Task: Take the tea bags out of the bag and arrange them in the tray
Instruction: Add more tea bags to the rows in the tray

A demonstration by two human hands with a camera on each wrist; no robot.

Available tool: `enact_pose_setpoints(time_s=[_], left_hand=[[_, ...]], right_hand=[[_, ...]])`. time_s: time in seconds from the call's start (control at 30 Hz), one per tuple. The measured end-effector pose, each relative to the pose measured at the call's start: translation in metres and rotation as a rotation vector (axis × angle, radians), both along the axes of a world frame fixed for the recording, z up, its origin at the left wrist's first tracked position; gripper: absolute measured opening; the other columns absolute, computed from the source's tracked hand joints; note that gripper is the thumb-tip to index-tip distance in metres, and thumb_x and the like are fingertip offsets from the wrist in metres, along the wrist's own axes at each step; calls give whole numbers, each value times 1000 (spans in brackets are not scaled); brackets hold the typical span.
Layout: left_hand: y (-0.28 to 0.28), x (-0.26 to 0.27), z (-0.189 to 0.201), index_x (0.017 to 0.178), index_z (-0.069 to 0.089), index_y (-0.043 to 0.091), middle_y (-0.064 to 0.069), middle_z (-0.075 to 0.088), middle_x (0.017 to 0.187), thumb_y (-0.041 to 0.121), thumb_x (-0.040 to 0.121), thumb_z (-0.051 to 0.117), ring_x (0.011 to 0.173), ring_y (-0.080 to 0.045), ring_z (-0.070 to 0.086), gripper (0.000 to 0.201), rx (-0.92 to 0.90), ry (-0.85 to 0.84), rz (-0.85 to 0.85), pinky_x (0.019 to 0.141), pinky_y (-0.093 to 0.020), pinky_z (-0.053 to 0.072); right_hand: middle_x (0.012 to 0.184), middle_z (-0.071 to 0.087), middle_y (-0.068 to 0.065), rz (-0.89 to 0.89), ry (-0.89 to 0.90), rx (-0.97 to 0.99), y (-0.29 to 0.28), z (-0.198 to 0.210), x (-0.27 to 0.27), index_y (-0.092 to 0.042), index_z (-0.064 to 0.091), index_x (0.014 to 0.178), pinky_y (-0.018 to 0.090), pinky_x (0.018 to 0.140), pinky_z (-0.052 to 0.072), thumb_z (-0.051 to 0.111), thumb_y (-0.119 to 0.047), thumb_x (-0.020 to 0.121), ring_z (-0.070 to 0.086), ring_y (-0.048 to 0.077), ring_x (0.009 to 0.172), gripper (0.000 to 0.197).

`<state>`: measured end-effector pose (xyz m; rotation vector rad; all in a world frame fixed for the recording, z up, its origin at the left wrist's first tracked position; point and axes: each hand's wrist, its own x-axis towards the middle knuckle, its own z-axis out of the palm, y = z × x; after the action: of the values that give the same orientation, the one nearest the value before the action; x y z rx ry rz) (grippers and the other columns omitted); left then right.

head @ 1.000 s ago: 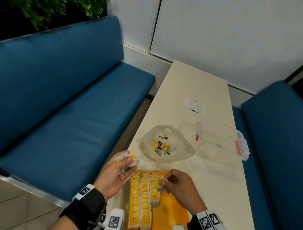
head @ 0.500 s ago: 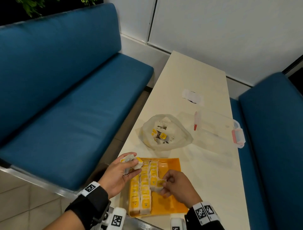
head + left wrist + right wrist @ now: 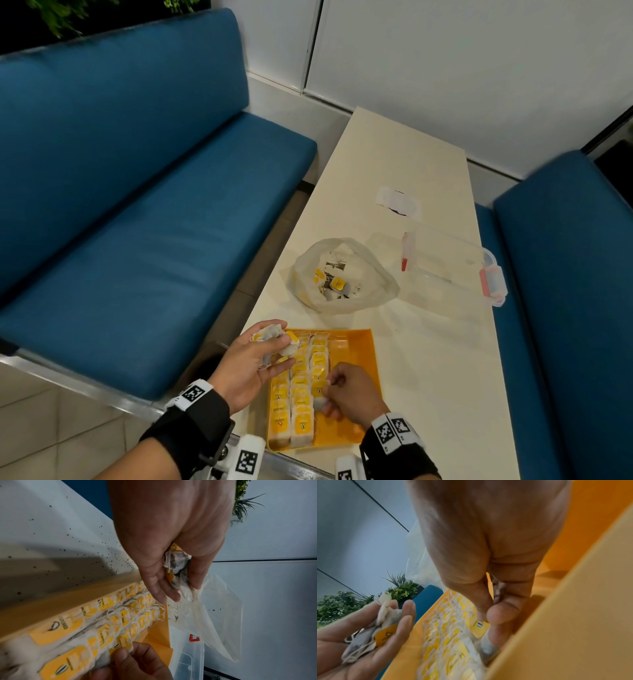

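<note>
An orange tray (image 3: 354,353) lies at the table's near edge, with rows of yellow-tagged tea bags (image 3: 297,383) filling its left side. My right hand (image 3: 328,391) pinches one tea bag (image 3: 480,628) by its tag and holds it down at the near end of the third row. My left hand (image 3: 265,358) hovers palm-up over the tray's left rim, its fingers curled round a small bunch of tea bags (image 3: 272,337). Beyond the tray, the clear plastic bag (image 3: 370,274) lies open with a few tea bags (image 3: 337,284) inside.
A clear lidded box (image 3: 452,263) with red latches stands right of the bag. A white slip of paper (image 3: 397,200) lies farther back on the cream table (image 3: 435,359). Blue benches (image 3: 154,222) flank the table. Dark tea crumbs dot the tabletop.
My right hand has brought its tea bag down and nearer along the third row of the tray. The left hand keeps its bunch in the same spot beside the tray.
</note>
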<state>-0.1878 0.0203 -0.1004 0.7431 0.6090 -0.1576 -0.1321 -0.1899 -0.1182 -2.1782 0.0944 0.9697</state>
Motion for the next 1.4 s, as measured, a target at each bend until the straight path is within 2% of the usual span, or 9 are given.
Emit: enact_pose_setpoints(time_s=[0.2, 0.43, 0.63, 0.73, 0.8, 0.87, 1.07, 1.2, 1.4], left_hand=[[1, -1, -2, 120, 69, 9, -18, 73, 109, 5, 84, 77, 97, -28, 75, 37, 38, -8, -32, 90, -52, 61], [1, -1, -3, 118, 71, 10, -18, 74, 112, 6, 82, 79, 100, -29, 75, 37, 48, 1, -51, 97, -56, 56], [3, -1, -1, 116, 72, 7, -17, 75, 108, 2, 84, 77, 98, -28, 75, 34, 43, 1, -37, 90, -49, 61], [1, -2, 2, 117, 72, 7, -14, 76, 105, 3, 84, 77, 99, -28, 75, 33, 89, -14, -61, 85, -42, 63], [-2, -3, 3, 117, 71, 8, -15, 75, 108, 5, 85, 77, 101, -29, 74, 33, 104, -30, -96, 86, -41, 62], [-6, -2, 5, 118, 70, 8, -17, 74, 109, 7, 86, 76, 102, -30, 73, 33, 89, -48, -116, 87, -41, 61], [-12, 3, 13, 120, 68, 6, -21, 73, 114, 17, 90, 73, 102, -27, 73, 33, 9, -79, -97, 88, -38, 61], [-13, 5, 17, 120, 69, 6, -18, 74, 109, 22, 89, 74, 101, -25, 73, 35, 16, -80, -115, 91, -39, 59], [-10, 6, 17, 120, 70, 7, -13, 74, 109, 29, 90, 74, 101, -22, 72, 38, -9, -62, -119, 93, -41, 60]], right_hand=[[59, 69, 9, -43, -14, -23, 5, -4, -1, -12, 55, 87, 30, 49, 52, 61, -3, 89, 65, 23, 49, 11], [71, 68, 13, -48, -88, -74, 9, -9, -4, -12, 55, 86, 32, 50, 55, 64, -3, 86, 64, 20, 47, 13], [81, 72, 10, -49, -148, -109, 11, 1, -4, -18, 56, 84, 42, 58, 59, 70, -13, 80, 69, 22, 56, 15], [79, 67, 3, -64, -261, 31, 15, 23, 0, -18, 61, 86, 36, 57, 58, 75, -20, 82, 68, 20, 61, 14], [82, 66, 5, -81, -267, 214, 21, 44, 2, -14, 64, 89, 27, 49, 49, 74, -20, 86, 67, 20, 60, 12], [82, 67, 4, -87, -239, 352, 28, 62, 2, -13, 67, 95, 27, 49, 44, 75, -21, 87, 68, 21, 62, 14], [94, 66, -6, 45, -412, 344, 36, 63, -4, -37, 69, 101, 30, 68, 57, 79, -27, 76, 65, 13, 72, 29], [83, 70, 1, -59, -375, 374, 39, 60, 1, -24, 70, 98, 24, 56, 47, 75, -21, 86, 68, 16, 66, 13], [72, 67, 4, -154, -308, 396, 41, 63, 8, -10, 68, 94, 27, 51, 46, 71, -8, 88, 66, 16, 59, 7]])
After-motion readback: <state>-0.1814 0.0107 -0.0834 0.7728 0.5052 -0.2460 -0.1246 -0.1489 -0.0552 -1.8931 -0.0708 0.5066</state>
